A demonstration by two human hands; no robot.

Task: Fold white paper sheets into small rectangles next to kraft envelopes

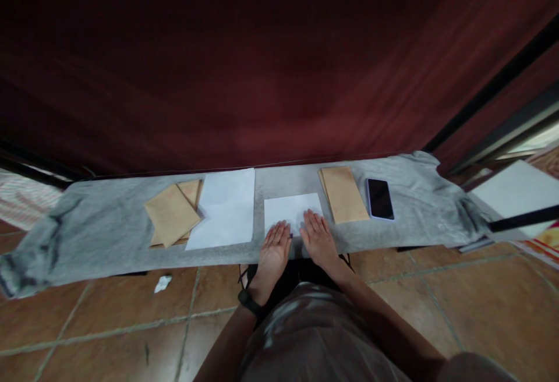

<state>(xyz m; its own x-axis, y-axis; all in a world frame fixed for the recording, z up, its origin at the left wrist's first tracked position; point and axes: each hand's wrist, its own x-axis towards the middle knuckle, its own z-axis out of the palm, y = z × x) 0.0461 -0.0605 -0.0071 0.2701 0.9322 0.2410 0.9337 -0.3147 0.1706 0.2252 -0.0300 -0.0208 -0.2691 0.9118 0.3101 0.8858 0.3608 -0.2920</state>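
Note:
A white sheet of paper (292, 207), smaller than the one to its left and perhaps folded, lies in front of me on the grey cloth. Flat on its near left corner rests my left hand (275, 248), palm down with fingers stretched out. My right hand (319, 240) lies on the near right part of the same paper, its fingers straight too. Both hands cover the near edge in part. Larger white paper (229, 207) lies to the left. Brown envelopes (345, 194) are stacked just right of my right hand.
More brown envelopes (172, 214) lie in a loose pile at the left, touching the large paper. A phone (380, 199) sits right of the envelope stack. Grey cloth (109, 225) covers the narrow bench; a dark red curtain-like surface (279, 79) rises behind it.

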